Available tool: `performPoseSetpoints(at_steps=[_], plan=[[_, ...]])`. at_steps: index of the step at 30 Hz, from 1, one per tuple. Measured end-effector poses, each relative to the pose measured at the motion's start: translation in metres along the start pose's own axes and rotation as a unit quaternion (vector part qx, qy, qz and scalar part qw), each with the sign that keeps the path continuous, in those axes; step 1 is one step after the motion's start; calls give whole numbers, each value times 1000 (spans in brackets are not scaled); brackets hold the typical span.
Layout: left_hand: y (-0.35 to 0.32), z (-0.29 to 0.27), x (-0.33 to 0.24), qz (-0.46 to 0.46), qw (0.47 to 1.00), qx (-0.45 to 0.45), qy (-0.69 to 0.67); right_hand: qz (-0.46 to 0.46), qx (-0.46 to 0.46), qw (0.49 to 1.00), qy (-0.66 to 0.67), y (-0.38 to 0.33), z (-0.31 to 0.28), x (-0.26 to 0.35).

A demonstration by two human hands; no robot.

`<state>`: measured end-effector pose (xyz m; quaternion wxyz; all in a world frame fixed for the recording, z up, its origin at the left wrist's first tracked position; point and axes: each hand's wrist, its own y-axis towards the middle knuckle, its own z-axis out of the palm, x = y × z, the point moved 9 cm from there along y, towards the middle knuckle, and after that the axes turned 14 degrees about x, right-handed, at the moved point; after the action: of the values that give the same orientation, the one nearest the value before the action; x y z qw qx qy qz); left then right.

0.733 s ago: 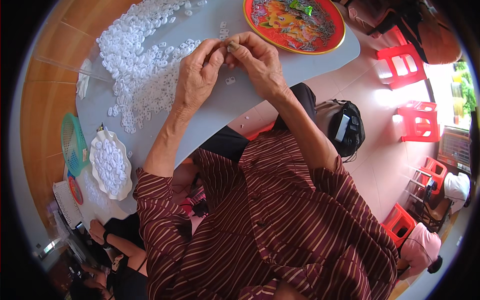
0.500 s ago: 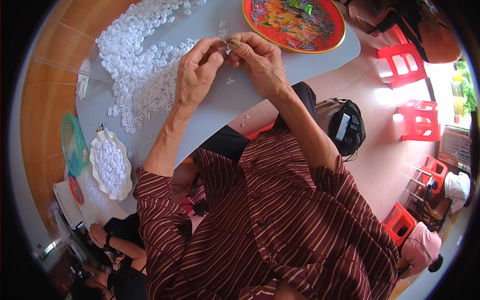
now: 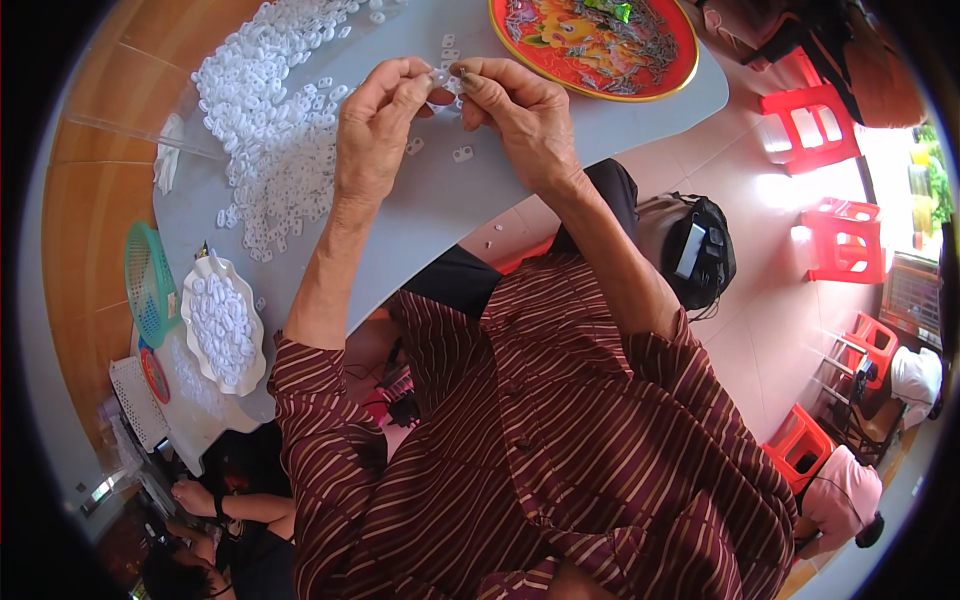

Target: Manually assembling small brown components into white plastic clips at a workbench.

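Observation:
My left hand (image 3: 372,130) is raised over the grey table, its thumb and finger pinching a small white plastic piece (image 3: 439,76). Close beside it, my right hand (image 3: 522,118) is closed in a pinch too; what sits between its fingertips is too small to make out. Beneath and behind the fingers lie several flat white pieces with holes (image 3: 448,54), and one more white piece (image 3: 462,154) lies nearer me. To the left spreads a big heap of loose white plastic pieces (image 3: 250,100). A red floral tray (image 3: 545,75) at the far right bears many small grey metal pins.
A green wrapper (image 3: 608,10) lies in the tray. At left stand a white scalloped dish (image 3: 258,345) of white pieces and a green basket (image 3: 150,285). Another person's arm (image 3: 255,508) is at lower left. Red stools (image 3: 815,125) and a black bag (image 3: 712,265) are at right.
My hands have drawn slightly apart, the left one shifting left. A white piece on the table beside the left hand has come into sight. The other person's hand has moved a little.

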<state>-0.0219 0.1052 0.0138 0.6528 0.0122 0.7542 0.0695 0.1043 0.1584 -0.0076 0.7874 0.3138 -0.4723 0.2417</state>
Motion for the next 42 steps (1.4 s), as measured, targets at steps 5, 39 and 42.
performPoseSetpoints(at_steps=[5,39,42], plan=[[0,2,5,-16,999,11,-40,-39,7,998,-50,0,5,9],[-2,0,6,-122,987,76,-73,-11,48,993,-110,-1,11,11],[-1,1,5,-121,987,84,-69,-9,47,993,-112,-1,11,10]])
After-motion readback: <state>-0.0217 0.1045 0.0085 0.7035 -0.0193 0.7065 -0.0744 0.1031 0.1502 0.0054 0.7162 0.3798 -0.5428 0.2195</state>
